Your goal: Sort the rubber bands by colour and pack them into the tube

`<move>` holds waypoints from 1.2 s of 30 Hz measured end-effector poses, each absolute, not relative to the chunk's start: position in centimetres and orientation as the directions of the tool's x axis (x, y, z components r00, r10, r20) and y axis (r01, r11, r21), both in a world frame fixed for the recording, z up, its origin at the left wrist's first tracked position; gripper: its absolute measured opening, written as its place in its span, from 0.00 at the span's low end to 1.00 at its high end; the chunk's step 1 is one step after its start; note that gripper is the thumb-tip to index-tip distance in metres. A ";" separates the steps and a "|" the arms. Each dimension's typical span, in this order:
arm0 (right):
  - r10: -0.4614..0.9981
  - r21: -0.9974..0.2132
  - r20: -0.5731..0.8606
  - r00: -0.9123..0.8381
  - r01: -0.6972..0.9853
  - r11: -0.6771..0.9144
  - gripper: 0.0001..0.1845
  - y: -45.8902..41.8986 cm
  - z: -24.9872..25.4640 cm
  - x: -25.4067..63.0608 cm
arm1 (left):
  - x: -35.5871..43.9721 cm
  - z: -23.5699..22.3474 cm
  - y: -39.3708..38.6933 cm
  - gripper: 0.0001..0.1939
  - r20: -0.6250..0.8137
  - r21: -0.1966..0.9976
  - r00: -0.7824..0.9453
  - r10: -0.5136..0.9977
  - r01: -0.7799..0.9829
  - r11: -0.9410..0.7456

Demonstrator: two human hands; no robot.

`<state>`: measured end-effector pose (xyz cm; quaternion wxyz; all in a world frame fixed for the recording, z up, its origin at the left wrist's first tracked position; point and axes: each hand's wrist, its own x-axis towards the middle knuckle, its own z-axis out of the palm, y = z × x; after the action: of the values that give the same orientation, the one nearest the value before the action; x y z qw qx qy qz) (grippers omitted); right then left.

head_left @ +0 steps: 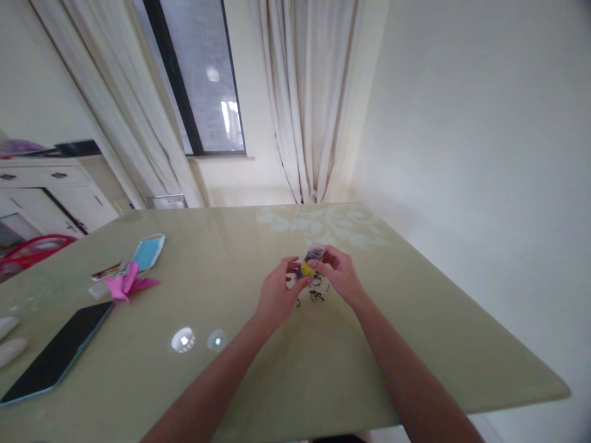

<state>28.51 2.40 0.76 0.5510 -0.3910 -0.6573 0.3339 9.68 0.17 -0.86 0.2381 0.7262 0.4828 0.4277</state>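
Observation:
Over the middle of the table I hold a small clear, rounded container [316, 252] with dark contents and a yellow patch. My right hand [340, 272] wraps round its upper right side, thumb across the front. From the left, my left hand [279, 289] has fingers and thumb closed about its lower end, where a bit of purple-blue shows. Several thin black loops, like small elastic bands [316, 296], lie on the tabletop just below the hands. The fingers partly hide the container, so its exact kind is unclear.
The pale green glossy table [443, 344] meets a white wall on the right. To the left are a pink folded-paper bird [127, 284], a blue face mask [148, 253], a dark-screened tablet or phone [58, 351] and two pale rounded objects [12, 352]. A red chair [41, 246] stands beyond.

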 end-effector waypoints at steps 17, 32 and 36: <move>0.796 -0.880 0.473 0.378 0.230 0.415 0.21 3.4 0.8 30.2 | 11.6 -4.0 2.0 0.08 0.338 0.462 0.495 0.800 0.654 -0.600; 0.747 -0.563 0.660 -0.079 0.607 0.561 0.18 1.7 0.7 29.1 | 7.4 0.1 2.7 0.08 0.442 0.816 0.138 0.886 0.349 -0.461; 0.734 -0.472 0.648 -0.204 0.649 0.597 0.19 0.8 0.6 27.7 | 7.6 1.1 1.9 0.07 0.585 0.706 0.120 0.802 0.410 -0.577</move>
<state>27.73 0.78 0.61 0.4459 -0.4464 -0.7744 0.0477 7.56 1.87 1.07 0.1902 0.7236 0.4188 0.5146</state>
